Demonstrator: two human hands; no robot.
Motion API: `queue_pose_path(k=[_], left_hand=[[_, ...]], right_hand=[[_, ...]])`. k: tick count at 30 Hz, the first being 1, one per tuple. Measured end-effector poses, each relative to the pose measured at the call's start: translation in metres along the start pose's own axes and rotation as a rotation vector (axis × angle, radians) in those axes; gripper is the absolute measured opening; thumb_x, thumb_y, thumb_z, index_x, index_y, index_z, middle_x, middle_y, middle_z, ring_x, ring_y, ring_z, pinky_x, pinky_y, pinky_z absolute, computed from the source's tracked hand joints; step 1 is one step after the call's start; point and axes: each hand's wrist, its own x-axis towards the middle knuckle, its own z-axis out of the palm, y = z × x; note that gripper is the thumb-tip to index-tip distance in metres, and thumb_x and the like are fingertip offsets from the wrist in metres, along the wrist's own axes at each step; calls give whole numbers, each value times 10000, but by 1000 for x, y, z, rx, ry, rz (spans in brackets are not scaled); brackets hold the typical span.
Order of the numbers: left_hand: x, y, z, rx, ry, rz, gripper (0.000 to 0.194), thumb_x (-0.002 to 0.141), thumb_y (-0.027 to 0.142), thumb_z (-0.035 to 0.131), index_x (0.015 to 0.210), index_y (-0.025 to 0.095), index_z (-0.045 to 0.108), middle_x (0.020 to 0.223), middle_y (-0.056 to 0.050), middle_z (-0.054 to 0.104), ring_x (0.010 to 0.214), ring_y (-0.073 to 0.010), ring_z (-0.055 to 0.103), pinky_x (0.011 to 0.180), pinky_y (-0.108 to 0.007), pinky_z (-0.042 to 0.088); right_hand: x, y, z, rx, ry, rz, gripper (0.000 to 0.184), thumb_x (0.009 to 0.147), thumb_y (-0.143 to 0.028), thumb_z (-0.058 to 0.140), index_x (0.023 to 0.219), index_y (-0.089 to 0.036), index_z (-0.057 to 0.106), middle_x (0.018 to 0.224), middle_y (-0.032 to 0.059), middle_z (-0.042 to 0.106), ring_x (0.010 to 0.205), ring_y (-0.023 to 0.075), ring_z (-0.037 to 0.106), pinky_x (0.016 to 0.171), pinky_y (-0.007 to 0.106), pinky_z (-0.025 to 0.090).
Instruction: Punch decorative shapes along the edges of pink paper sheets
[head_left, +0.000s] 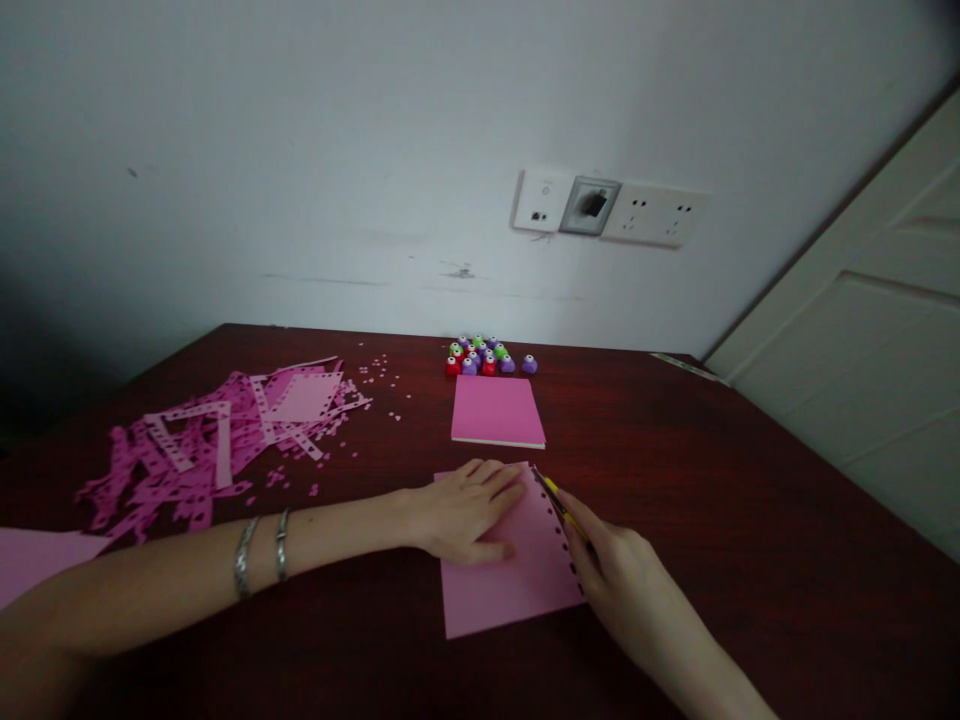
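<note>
A pink sheet of paper [517, 580] lies on the dark red table, with a row of dark holes along its right edge. My left hand [469, 515] rests flat on its upper left part, fingers stretched out. In my right hand [611, 560] is a slim yellow-and-black utility knife [555, 490], gripped by its handle. Its tip meets the sheet's top right corner, near the row of holes. My fingers cover part of the handle. Just beyond the sheet lies a square stack of pink paper [497, 410].
Punched pink paper strips [225, 430] and tiny scraps are heaped at the left. Another pink sheet [45, 560] lies at the near left. Small red, green and purple figures [480, 355] cluster at the back. A wall with sockets [652, 215] stands behind the table [712, 480].
</note>
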Motion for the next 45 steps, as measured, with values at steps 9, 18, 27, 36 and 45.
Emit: queue_pose_path(k=[9,18,27,36,45], left_hand=[[4,-4,0,22,14,21,722,818,544,401,1357,79,282,1444,-171,259,1224,-313,339,994,-426,267],[6,-9,-1,25,5,58,768,814,588,396,1370,74,271,1446,-172,259,1241,-311,329,1007,-414,249],[7,-12,-1,30,11,78,816,809,620,382,1387,62,237,1443,-177,268,1251,-309,326,1024,-426,228],[8,-13,-9,23,-20,99,858,788,635,401,1393,57,212,1435,-174,280,1228,-304,335,1015,-414,242],[17,-1,-2,86,25,-30,636,878,504,349,1350,84,274,1389,-131,360,1165,-263,364,978,-392,273]], right_hand=[[-2,-7,-1,-91,105,-32,465,856,-143,330,1295,-183,480,759,64,723,634,204,696,611,282,554],[-4,-11,-1,-147,115,-19,475,841,-134,352,1294,-187,486,690,54,711,584,202,684,604,283,550],[-3,-13,3,-221,122,-6,461,836,-129,378,1278,-176,499,687,68,701,575,202,675,587,276,535],[-4,-14,6,-318,48,36,468,833,-115,389,1289,-163,483,685,73,694,573,225,675,521,273,512],[-3,-21,6,-421,-58,83,465,824,-84,403,1279,-128,489,713,81,694,592,248,680,504,293,501]])
